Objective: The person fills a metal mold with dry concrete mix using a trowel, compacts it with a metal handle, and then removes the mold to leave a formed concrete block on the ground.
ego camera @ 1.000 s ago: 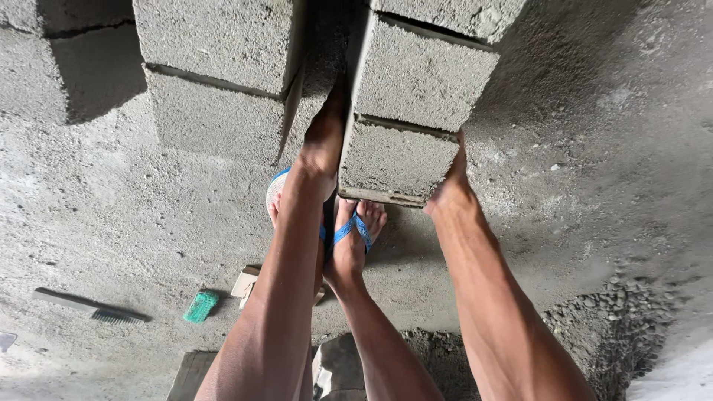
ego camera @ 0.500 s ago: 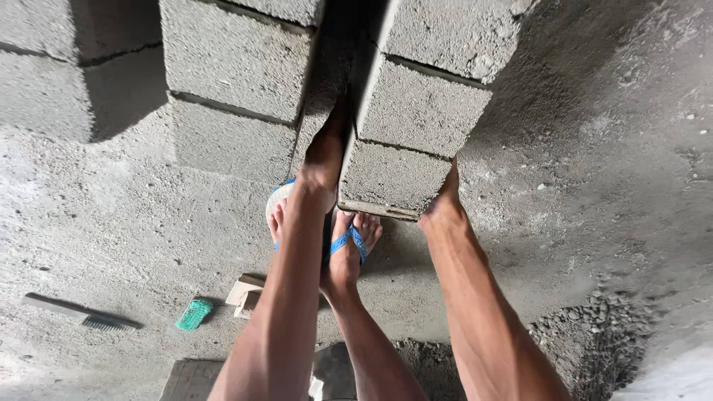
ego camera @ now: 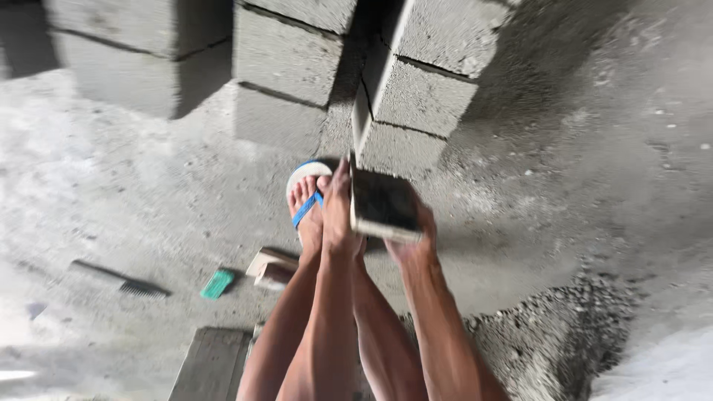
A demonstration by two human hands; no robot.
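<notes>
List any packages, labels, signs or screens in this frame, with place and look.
No packages, labels, signs or screens show.
The left hand and right hand hold a dark flat board by its sides.
Grey concrete blocks stand stacked behind it.
A green brush lies on the concrete floor, at left.

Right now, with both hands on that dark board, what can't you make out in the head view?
- Whole head view: motion blur smears fine detail.
- Board: its underside faces away.
- Left hand: fingers hidden behind the board's edge.
- Right hand: fingers mostly covered by the board.
- Block stacks: tops cut off by the upper edge.
- Second foot: hidden behind the forearms.
</notes>
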